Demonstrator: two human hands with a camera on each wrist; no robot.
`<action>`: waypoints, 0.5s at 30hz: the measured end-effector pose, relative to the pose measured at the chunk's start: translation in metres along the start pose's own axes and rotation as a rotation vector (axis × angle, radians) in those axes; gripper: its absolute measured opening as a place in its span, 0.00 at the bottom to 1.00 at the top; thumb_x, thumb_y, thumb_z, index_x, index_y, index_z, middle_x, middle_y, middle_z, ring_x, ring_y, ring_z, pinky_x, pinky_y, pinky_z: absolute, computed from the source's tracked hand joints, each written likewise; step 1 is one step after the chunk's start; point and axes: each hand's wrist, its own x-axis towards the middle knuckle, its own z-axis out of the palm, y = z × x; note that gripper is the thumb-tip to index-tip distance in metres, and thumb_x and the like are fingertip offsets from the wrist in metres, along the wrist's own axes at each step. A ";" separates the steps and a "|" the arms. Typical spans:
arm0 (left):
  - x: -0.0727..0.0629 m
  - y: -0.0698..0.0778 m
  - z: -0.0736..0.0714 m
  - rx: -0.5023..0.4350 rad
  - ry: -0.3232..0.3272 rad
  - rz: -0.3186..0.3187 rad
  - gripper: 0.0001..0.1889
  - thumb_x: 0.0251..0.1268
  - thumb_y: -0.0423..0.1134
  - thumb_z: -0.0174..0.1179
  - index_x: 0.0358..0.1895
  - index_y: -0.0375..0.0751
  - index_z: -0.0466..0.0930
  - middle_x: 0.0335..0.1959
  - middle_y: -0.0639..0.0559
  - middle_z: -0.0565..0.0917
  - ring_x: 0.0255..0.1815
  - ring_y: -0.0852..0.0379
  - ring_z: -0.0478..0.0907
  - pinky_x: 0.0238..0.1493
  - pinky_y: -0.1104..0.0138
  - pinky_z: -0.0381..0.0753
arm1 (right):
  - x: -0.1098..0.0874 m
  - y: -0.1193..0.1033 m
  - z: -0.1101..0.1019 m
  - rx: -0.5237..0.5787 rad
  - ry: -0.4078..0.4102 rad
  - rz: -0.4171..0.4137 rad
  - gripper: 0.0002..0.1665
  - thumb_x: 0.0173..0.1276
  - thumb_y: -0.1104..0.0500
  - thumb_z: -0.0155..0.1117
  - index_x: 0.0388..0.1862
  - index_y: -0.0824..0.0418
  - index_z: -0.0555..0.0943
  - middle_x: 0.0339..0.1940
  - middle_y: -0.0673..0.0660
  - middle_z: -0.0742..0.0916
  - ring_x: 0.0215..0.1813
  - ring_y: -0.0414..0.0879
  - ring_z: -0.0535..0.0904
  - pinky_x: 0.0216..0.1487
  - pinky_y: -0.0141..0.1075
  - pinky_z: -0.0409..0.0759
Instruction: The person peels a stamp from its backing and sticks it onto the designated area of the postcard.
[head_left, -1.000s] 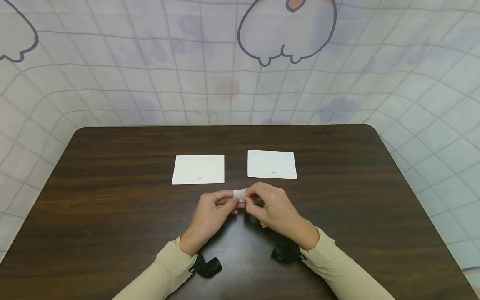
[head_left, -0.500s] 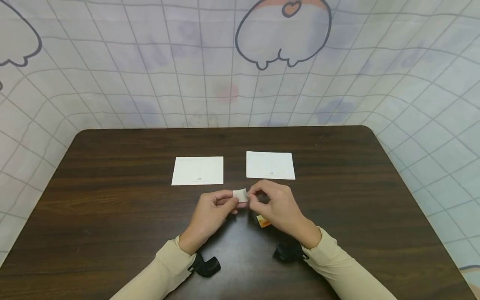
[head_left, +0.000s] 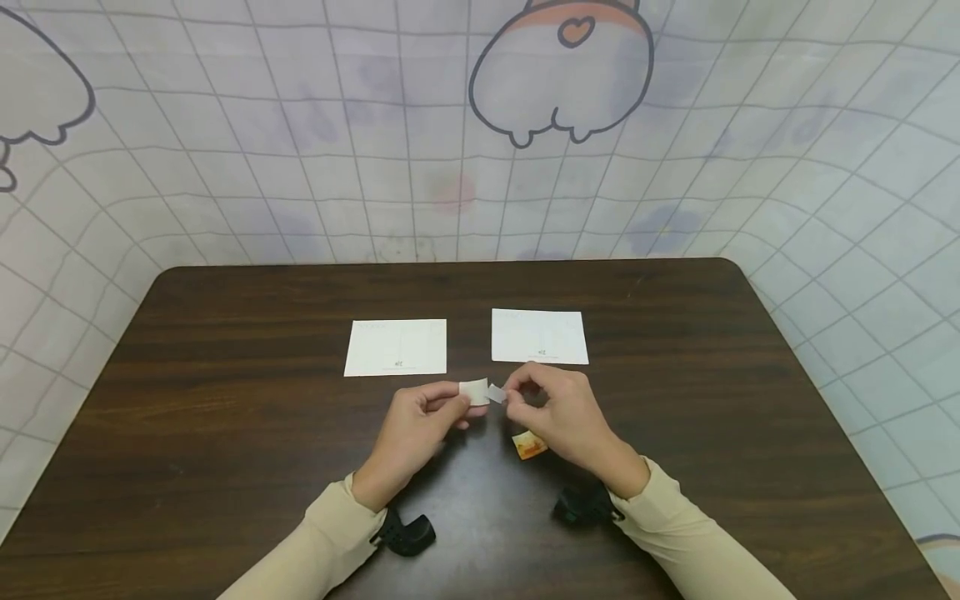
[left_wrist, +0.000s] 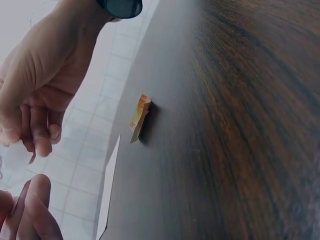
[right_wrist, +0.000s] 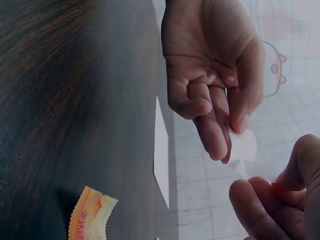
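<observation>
White stamp (head_left: 472, 392) past the orange stamp (head_left: 529, 446): the left hand (head_left: 412, 425) pinches it, likely to keep it steady. The right hand (head_left: 562, 412) pinches a pale strip (head_left: 496, 394).

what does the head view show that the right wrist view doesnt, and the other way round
Only the head view: beige sleeves, black wrist devices and the small print on two white cards.

Only the right wrist view: the palm of the left hand, and notched edges on the small white piece and the orange-yellow piece.

Both: the left hand holding the small white piece, the right hand pinching a pale strip (faint in the wrist view), the orange-yellow piece on the dark table, and the grid-patterned backdrop.
</observation>
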 end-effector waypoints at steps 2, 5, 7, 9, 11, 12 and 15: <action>0.000 0.000 -0.001 -0.002 0.003 -0.002 0.13 0.74 0.34 0.60 0.55 0.36 0.87 0.42 0.40 0.93 0.44 0.49 0.91 0.44 0.69 0.88 | 0.000 0.000 0.000 0.018 -0.007 0.004 0.08 0.64 0.67 0.67 0.33 0.53 0.83 0.27 0.46 0.87 0.28 0.33 0.77 0.30 0.32 0.81; 0.000 0.000 -0.003 -0.002 0.011 -0.002 0.12 0.74 0.33 0.60 0.54 0.36 0.87 0.42 0.40 0.93 0.43 0.49 0.91 0.43 0.69 0.87 | -0.001 -0.001 -0.001 0.051 -0.027 0.015 0.08 0.64 0.67 0.67 0.32 0.53 0.83 0.26 0.46 0.88 0.28 0.32 0.78 0.31 0.30 0.82; 0.001 0.001 -0.004 0.004 0.013 0.007 0.12 0.74 0.33 0.60 0.54 0.36 0.87 0.41 0.40 0.93 0.43 0.49 0.91 0.43 0.69 0.87 | -0.001 -0.002 0.000 0.067 -0.045 0.028 0.08 0.64 0.67 0.67 0.32 0.54 0.83 0.26 0.46 0.89 0.29 0.31 0.80 0.32 0.30 0.83; 0.001 0.001 -0.005 0.012 0.015 0.017 0.12 0.74 0.33 0.60 0.54 0.35 0.87 0.41 0.39 0.93 0.42 0.49 0.90 0.43 0.69 0.87 | -0.001 -0.002 0.000 0.079 -0.063 0.044 0.08 0.64 0.67 0.67 0.32 0.54 0.82 0.26 0.46 0.89 0.29 0.31 0.81 0.33 0.31 0.85; 0.002 0.001 -0.006 0.020 0.018 0.025 0.12 0.74 0.32 0.60 0.53 0.35 0.87 0.41 0.38 0.93 0.41 0.49 0.90 0.42 0.70 0.87 | -0.001 -0.002 0.001 0.089 -0.079 0.056 0.08 0.64 0.67 0.67 0.31 0.54 0.82 0.26 0.46 0.90 0.30 0.31 0.82 0.34 0.31 0.85; 0.003 0.002 -0.007 0.023 0.020 0.027 0.12 0.73 0.32 0.60 0.53 0.34 0.87 0.41 0.38 0.93 0.41 0.49 0.90 0.42 0.70 0.87 | -0.001 -0.002 0.002 0.093 -0.087 0.062 0.08 0.64 0.67 0.67 0.31 0.54 0.82 0.26 0.46 0.90 0.30 0.31 0.82 0.34 0.32 0.86; 0.003 0.002 -0.009 0.033 0.028 0.025 0.12 0.73 0.33 0.60 0.53 0.35 0.88 0.40 0.39 0.93 0.40 0.50 0.89 0.42 0.70 0.86 | -0.001 -0.002 0.004 0.125 -0.119 0.090 0.07 0.67 0.67 0.65 0.33 0.55 0.81 0.27 0.47 0.91 0.30 0.32 0.84 0.33 0.33 0.86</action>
